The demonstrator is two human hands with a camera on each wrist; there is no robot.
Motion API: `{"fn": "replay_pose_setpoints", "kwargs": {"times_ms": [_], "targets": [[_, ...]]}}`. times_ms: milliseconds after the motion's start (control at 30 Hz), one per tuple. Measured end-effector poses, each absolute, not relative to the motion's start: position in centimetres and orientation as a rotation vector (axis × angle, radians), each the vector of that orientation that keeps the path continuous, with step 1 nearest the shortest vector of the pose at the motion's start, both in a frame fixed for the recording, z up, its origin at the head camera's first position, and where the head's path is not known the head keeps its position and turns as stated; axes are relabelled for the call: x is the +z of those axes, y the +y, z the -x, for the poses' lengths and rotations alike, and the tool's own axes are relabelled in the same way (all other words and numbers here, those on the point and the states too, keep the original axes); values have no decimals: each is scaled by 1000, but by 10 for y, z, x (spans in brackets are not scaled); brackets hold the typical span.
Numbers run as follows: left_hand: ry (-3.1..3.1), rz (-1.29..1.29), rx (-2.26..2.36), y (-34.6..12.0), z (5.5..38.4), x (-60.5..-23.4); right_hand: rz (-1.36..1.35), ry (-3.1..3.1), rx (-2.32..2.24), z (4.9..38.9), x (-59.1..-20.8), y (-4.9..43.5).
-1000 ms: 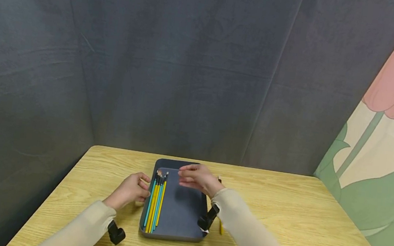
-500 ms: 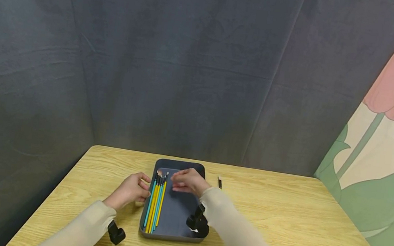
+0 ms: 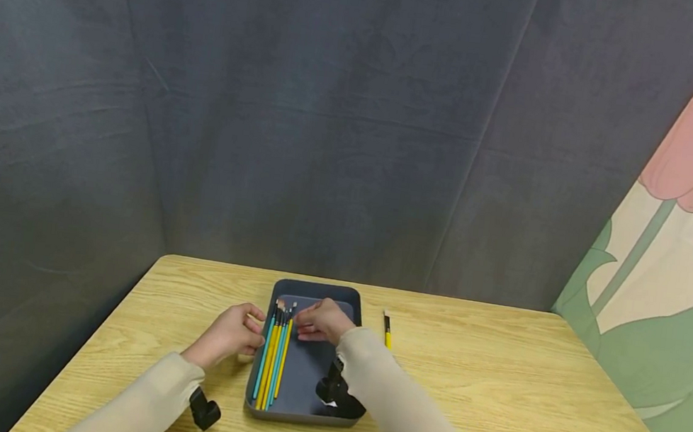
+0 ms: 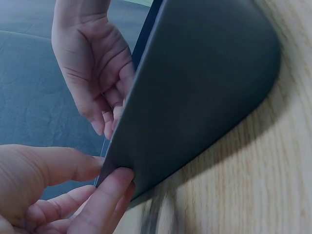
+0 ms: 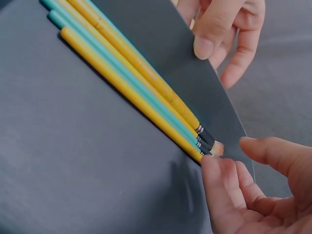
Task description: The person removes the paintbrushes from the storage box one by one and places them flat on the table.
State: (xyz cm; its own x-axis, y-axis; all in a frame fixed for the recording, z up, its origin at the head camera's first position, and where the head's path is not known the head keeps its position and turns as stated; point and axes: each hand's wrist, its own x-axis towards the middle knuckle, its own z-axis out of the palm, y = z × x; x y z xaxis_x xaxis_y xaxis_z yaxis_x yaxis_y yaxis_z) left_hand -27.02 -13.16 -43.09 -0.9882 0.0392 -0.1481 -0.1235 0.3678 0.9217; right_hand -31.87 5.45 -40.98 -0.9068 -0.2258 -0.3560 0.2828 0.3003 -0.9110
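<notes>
A dark grey rectangular tray [image 3: 305,375] holds several paintbrushes [image 3: 274,364] with yellow and teal handles. They lie side by side along its left wall, bristles toward the far end. My left hand [image 3: 229,334] grips that wall from outside; in the left wrist view its thumb is at the rim and its fingers [image 4: 117,183] press the outer face. Over the tray, my right hand [image 3: 323,320] has its fingertips right at the bristle ends. In the right wrist view the fingers [image 5: 219,190] touch the nearest yellow brush's tip [image 5: 207,155], with the thumb held apart.
Another yellow-handled paintbrush [image 3: 387,331] lies on the wooden table [image 3: 493,389] right of the tray, partly hidden by the right sleeve. A dark grey curtain [image 3: 330,136] hangs behind the table. At the right is a wall panel [image 3: 666,281] with a tulip picture.
My right hand has moved left and slightly lower over the tray, from its middle to the brush tips. More of the lone brush on the table now shows. The left hand has stayed put.
</notes>
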Motion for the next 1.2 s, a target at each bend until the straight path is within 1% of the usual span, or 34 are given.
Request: {"fn": "replay_pose_setpoints", "kwargs": {"times_ms": [400, 633, 800, 1200], "targets": [[2479, 43, 1691, -132, 270, -430, -128, 2200, -1600, 317, -419, 44], [2470, 52, 1691, -131, 268, -428, -177, 2241, -1534, 314, -419, 41], [2462, 61, 1693, -132, 268, -427, -164, 2267, -1515, 313, -418, 37], [2467, 43, 1690, -132, 268, -426, -160, 2357, -1430, 326, -435, 27]]}}
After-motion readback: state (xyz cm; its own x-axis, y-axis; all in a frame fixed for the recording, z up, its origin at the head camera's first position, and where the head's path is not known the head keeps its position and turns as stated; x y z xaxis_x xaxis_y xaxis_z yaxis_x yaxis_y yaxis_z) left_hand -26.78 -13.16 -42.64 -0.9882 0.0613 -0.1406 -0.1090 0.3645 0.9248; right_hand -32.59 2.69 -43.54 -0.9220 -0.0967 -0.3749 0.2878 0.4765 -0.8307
